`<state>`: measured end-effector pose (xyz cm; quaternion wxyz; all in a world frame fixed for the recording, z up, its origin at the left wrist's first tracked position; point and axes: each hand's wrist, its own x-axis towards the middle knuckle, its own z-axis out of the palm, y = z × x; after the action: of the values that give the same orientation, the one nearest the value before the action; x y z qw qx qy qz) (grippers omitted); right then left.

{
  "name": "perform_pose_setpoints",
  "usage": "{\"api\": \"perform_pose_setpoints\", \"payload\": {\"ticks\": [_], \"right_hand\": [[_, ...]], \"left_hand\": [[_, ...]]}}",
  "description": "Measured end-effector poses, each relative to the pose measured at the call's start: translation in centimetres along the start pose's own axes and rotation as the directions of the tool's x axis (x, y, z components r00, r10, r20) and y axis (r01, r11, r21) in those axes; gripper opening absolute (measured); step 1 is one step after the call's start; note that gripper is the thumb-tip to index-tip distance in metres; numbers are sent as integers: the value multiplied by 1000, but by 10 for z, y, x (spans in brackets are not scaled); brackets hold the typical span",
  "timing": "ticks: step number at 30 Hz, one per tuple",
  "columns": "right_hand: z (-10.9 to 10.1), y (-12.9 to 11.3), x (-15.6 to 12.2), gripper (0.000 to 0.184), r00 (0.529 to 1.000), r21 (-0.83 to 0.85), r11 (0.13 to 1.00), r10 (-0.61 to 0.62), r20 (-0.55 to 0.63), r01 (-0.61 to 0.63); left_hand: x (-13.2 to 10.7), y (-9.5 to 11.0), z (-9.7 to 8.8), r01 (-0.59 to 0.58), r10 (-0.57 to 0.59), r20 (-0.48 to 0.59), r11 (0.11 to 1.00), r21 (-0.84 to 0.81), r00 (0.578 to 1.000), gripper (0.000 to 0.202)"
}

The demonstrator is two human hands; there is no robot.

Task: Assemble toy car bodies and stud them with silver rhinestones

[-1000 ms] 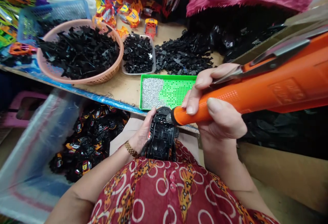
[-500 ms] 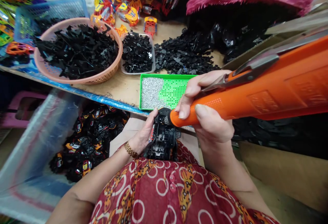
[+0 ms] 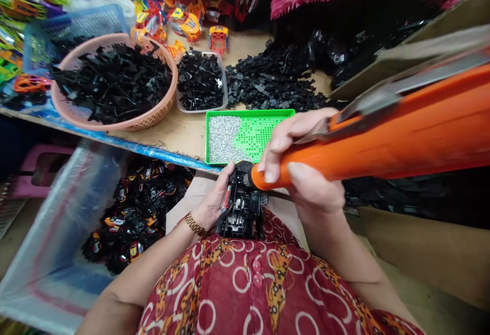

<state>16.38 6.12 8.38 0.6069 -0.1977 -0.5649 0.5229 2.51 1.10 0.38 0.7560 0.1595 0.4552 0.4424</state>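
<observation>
My left hand (image 3: 215, 199) is closed round the left side of a black toy car (image 3: 242, 207), held against my lap with its underside up. My right hand (image 3: 306, 171) grips an orange electric screwdriver (image 3: 367, 146) with a metal lever along its top. The tool's dark nose meets the far end of the toy car; its tip is hidden there. Just beyond the car, a green perforated tray (image 3: 264, 113) holds many small silvery screws (image 3: 223, 136) on its left side.
A pink basket (image 3: 115, 124) and a clear tub (image 3: 225, 82) hold black plastic parts; more parts (image 3: 268, 82) lie loose beside them. Orange toy car bodies (image 3: 186, 22) sit behind. A plastic-lined bin (image 3: 49, 253) of toy cars stands at lower left. Cardboard (image 3: 432, 253) edges the right.
The view has shifted slightly. The screwdriver's rear has swung a little, while its nose stays at the car's far end. Both hands keep their grips.
</observation>
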Motion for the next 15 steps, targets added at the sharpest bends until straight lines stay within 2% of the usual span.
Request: {"api": "perform_pose_setpoints", "payload": {"ticks": [4,6,8,10,12,15], "right_hand": [[-5,-28,17,23,991,66,998,29,-129,-20],[-10,-40,23,23,985,51,998,42,-166,-34],[-17,-41,25,26,983,2,1000,9,-182,-9],[-27,-33,22,29,982,-78,996,-61,-181,47],[-36,-19,17,30,975,-170,982,-110,-191,78],[-48,0,14,31,965,-293,956,-75,-250,-2]], "left_hand": [[-4,7,-10,236,-216,120,952,-194,969,53],[-6,5,-16,300,-251,211,921,-247,945,54],[-10,1,-21,305,-231,289,921,-243,929,56],[-13,-6,-26,295,-217,339,935,-196,915,60],[-15,-11,-29,266,-209,330,954,-138,921,64],[-14,-13,-32,196,-165,259,976,-99,952,57]]}}
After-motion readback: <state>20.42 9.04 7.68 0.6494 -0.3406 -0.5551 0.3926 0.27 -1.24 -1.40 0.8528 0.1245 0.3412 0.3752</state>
